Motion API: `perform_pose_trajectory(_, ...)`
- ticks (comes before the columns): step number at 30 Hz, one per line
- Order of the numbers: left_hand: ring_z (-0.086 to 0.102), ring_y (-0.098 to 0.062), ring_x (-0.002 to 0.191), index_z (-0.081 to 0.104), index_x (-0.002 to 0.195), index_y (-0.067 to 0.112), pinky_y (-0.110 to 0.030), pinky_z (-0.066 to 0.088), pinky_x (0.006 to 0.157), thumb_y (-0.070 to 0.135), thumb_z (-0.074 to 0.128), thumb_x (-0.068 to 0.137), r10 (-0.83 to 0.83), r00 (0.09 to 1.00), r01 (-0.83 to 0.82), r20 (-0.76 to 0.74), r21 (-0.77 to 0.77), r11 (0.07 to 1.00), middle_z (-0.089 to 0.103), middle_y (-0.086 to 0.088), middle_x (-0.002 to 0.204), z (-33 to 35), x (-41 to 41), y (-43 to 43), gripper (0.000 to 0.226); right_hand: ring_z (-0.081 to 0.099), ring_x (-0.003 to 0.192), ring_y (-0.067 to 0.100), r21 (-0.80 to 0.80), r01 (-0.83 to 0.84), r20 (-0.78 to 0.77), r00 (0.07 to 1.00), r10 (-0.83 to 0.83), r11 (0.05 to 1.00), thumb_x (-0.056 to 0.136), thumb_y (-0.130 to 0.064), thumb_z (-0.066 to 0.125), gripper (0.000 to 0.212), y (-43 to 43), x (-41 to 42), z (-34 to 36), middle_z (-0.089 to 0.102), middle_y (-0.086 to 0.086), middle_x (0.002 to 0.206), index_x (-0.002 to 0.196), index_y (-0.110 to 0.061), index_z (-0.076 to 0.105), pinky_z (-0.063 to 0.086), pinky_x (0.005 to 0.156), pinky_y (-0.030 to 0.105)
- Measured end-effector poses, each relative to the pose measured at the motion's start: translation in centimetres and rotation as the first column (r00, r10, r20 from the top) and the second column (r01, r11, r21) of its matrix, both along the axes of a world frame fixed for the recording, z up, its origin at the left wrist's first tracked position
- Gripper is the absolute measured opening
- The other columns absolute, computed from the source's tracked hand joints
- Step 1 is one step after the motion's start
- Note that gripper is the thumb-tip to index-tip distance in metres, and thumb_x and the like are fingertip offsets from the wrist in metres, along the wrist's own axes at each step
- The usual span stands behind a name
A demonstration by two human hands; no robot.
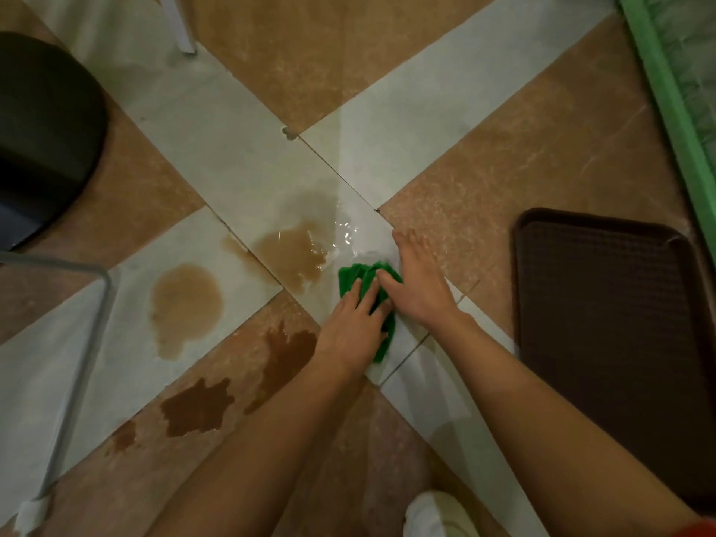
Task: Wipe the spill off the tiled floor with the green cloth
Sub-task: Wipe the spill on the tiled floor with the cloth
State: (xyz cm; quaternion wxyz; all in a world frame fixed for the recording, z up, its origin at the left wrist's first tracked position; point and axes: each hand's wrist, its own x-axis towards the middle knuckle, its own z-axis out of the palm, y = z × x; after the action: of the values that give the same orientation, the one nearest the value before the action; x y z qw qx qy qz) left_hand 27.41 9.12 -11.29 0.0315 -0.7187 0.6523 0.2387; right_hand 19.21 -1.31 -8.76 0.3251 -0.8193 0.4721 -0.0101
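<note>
1. At the far left we see a dark rounded object (50,141), and we cannot tell what it is. Below it, a grey metal leg (77,362) runs down across the pale tiles.
2. The spill (294,253) is a brown liquid lying in several puddles on the tiled floor (484,188). One pale patch sits left of centre, darker patches lie on the brown tile below it, and the largest pool is at the middle, where the pale bands cross. The pool's right edge is wet and glinting.
3. Our left hand (354,331) lies flat on the cloth with its fingers straight. Its grip is released, and it presses down rather than clutching.
4. The green cloth (348,273) is bunched on the pale tile just right of the central pool, under both hands. Its upper edge is near the wet sheen.
5. Our right hand (416,281) is also spread flat with its grip released. The thumb side rests on the cloth and the fingers reach over the floor beyond it.
6. A white shoe (434,513) shows at the bottom edge between the forearms.
7. A brown tray (616,343) lies on the floor to the right, well apart from the cloth.
8. A green frame (666,91) slants along the right edge.
</note>
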Motion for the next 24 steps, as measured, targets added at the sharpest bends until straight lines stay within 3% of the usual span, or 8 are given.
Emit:
perform_pose_trajectory(5, -0.014, -0.030, 0.143, -0.009, 0.148, 0.013, -0.042, 0.004, 0.118, 0.034, 0.022, 0.101, -0.063, 0.995, 0.061, 0.074, 0.031, 0.998, -0.011, -0.010, 0.157, -1.1, 0.8, -3.6, 0.060, -0.005, 0.146, 0.022, -0.016, 0.020, 0.040, 0.999, -0.019, 1.000, 0.095, -0.034, 0.045, 0.065, -0.9, -0.3, -0.8, 0.003, 0.007, 0.159, 0.149, -0.017, 0.014, 0.004, 0.119, 0.040)
perform_pose_trajectory(7, -0.017, -0.029, 0.142, -0.014, 0.147, 0.012, -0.041, 0.001, 0.119, 0.033, 0.023, 0.101, -0.009, 0.998, 0.006, 0.065, 0.049, 0.999, -0.016, -0.009, 0.156, -1.1, 1.4, -4.8, 0.062, -0.006, 0.146, 0.021, -0.033, 0.014, 0.021, 1.000, -0.014, 0.999, 0.095, -0.036, 0.045, 0.066, -1.0, -0.4, -1.2, 0.002, 0.007, 0.159, 0.149, -0.017, 0.013, 0.005, 0.119, 0.044)
perform_pose_trajectory(16, -0.014, -0.029, 0.143, -0.007, 0.147, 0.010, -0.038, -0.005, 0.116, 0.044, 0.034, 0.095, 0.266, 0.962, -0.269, -0.054, -0.057, 0.961, -0.014, -0.012, 0.155, -1.5, 2.3, -6.3, 0.075, -0.008, 0.145, 0.025, -0.093, 0.029, 0.014, 1.000, -0.028, 0.995, 0.093, -0.036, 0.048, 0.067, -3.5, -0.5, -2.1, 0.007, 0.010, 0.158, 0.148, -0.015, 0.017, 0.002, 0.119, 0.043)
perform_pose_trajectory(18, -0.015, -0.030, 0.143, -0.006, 0.147, 0.009, -0.038, -0.008, 0.115, 0.050, 0.035, 0.093, 0.275, 0.960, -0.279, -0.056, -0.079, 0.957, -0.014, -0.011, 0.155, -1.8, 1.9, -6.6, 0.079, -0.009, 0.145, 0.024, -0.100, 0.046, 0.020, 0.999, -0.044, 0.994, 0.094, -0.037, 0.047, 0.066, -4.1, -0.4, -2.2, 0.006, 0.009, 0.158, 0.148, -0.015, 0.017, 0.001, 0.119, 0.042)
perform_pose_trajectory(24, -0.013, -0.026, 0.143, -0.006, 0.148, 0.012, -0.035, -0.006, 0.114, 0.040, 0.029, 0.099, 0.231, 0.973, -0.229, -0.005, -0.158, 0.960, -0.011, -0.009, 0.157, -2.5, 4.2, -9.4, 0.066, -0.009, 0.145, 0.024, -0.102, 0.035, 0.013, 0.999, -0.034, 0.994, 0.096, -0.039, 0.040, 0.060, -5.2, 0.0, -2.7, 0.006, 0.008, 0.158, 0.148, -0.017, 0.019, -0.002, 0.119, 0.040)
